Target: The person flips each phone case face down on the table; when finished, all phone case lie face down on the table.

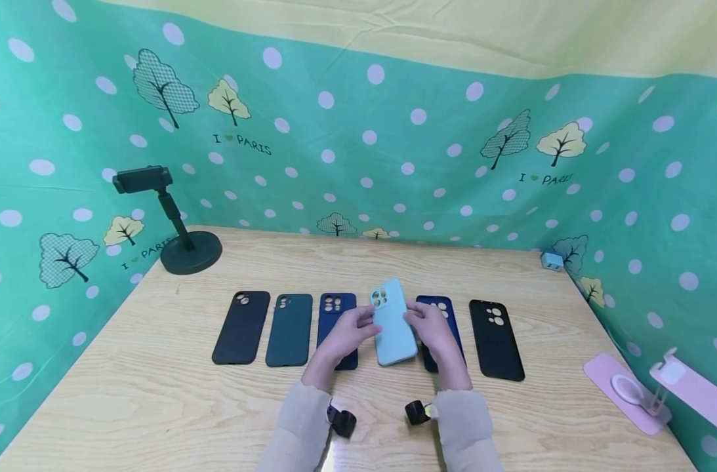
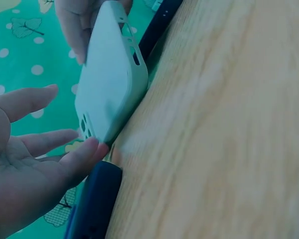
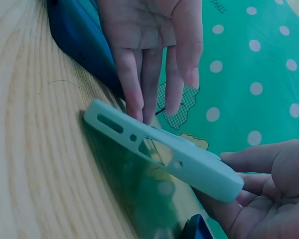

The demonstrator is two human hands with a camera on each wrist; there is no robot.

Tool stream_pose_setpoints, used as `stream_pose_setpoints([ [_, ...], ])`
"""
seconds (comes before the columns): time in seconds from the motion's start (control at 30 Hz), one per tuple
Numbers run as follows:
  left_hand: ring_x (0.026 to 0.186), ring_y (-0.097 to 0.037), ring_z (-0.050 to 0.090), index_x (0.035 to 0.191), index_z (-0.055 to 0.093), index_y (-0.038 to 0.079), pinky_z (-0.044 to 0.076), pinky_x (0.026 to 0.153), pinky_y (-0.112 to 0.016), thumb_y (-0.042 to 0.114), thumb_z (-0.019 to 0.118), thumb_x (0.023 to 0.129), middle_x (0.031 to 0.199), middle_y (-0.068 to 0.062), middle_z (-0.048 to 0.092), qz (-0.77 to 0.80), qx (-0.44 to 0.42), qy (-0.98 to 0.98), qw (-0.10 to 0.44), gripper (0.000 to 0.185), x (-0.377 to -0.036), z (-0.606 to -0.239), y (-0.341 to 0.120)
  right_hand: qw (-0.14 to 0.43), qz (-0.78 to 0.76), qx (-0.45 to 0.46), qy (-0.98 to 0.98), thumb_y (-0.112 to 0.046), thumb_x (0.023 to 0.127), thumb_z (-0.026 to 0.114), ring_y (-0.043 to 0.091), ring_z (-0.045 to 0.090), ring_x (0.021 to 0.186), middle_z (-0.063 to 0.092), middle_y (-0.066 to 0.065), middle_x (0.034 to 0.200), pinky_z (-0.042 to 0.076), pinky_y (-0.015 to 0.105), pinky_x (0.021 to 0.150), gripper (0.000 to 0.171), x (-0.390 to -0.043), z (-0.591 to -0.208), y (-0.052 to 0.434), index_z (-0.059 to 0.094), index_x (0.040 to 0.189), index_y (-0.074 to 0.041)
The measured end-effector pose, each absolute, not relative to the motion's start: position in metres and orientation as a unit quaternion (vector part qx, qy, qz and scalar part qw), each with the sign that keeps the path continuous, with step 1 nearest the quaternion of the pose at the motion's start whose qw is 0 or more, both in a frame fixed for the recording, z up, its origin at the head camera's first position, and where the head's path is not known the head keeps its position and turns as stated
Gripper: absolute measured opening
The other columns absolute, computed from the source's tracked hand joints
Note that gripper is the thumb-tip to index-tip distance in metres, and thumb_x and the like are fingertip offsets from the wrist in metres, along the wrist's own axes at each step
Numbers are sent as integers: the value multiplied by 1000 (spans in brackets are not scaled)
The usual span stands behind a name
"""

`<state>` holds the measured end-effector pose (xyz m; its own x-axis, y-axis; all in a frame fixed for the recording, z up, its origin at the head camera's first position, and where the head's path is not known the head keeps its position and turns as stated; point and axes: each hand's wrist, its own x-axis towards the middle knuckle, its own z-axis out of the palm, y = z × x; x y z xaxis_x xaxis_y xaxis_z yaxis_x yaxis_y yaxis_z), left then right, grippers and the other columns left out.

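Observation:
A pale blue phone case (image 1: 393, 328) is tilted in the middle of a row of cases on the wooden table (image 1: 157, 393). Its lower end rests on the wood and its camera end is raised. My left hand (image 1: 346, 334) touches its left edge with straight fingers; in the left wrist view a fingertip (image 2: 89, 149) meets the corner of the case (image 2: 109, 84). My right hand (image 1: 430, 328) touches the right edge. In the right wrist view its straight fingers (image 3: 139, 84) reach the side of the case (image 3: 159, 147).
Other cases lie flat in the row: black (image 1: 242, 326), dark green (image 1: 290, 329), navy (image 1: 336, 308), navy (image 1: 447, 308) partly under my right hand, black (image 1: 496, 339). A dark phone stand (image 1: 181, 242) stands back left, a pink stand (image 1: 653, 393) at the right, and a small blue charger (image 1: 552, 261) by the curtain.

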<state>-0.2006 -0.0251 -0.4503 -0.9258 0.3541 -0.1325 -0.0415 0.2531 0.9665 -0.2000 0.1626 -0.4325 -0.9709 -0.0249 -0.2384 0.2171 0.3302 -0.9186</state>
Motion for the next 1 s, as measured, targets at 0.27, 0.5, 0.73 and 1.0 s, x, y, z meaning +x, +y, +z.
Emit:
stream_pose_setpoints([
  [0.27, 134, -39, 46, 145, 39, -4, 44, 108, -49, 15, 58, 96, 145, -26, 46, 595, 95, 782, 162, 56, -202, -447, -26, 106, -520, 69, 845, -12, 100, 49, 36, 58, 120, 59, 25, 131, 53, 44, 96, 43, -201, -436, 160, 46, 140, 5],
  [0.5, 133, -38, 47, 146, 36, -5, 46, 106, -46, 12, 59, 95, 145, -28, 45, 599, 103, 776, 168, 58, -202, -449, -25, 103, -471, 65, 874, -13, 99, 51, 36, 57, 121, 61, 23, 127, 50, 47, 100, 44, -202, -439, 159, 47, 138, 7],
  [0.73, 133, -36, 48, 147, 32, -5, 47, 106, -44, 12, 58, 96, 146, -28, 44, 604, 103, 772, 171, 60, -203, -450, -24, 89, -435, 53, 894, -15, 99, 51, 34, 59, 118, 62, 22, 125, 52, 46, 96, 43, -200, -436, 156, 50, 135, 7],
  [1.0, 139, -38, 39, 148, 32, -4, 41, 110, -47, 12, 61, 95, 150, -28, 36, 593, 98, 782, 166, 62, -202, -449, -24, 90, -395, 36, 913, -17, 99, 53, 35, 59, 118, 62, 22, 126, 53, 46, 95, 43, -199, -436, 153, 52, 135, 6],
])
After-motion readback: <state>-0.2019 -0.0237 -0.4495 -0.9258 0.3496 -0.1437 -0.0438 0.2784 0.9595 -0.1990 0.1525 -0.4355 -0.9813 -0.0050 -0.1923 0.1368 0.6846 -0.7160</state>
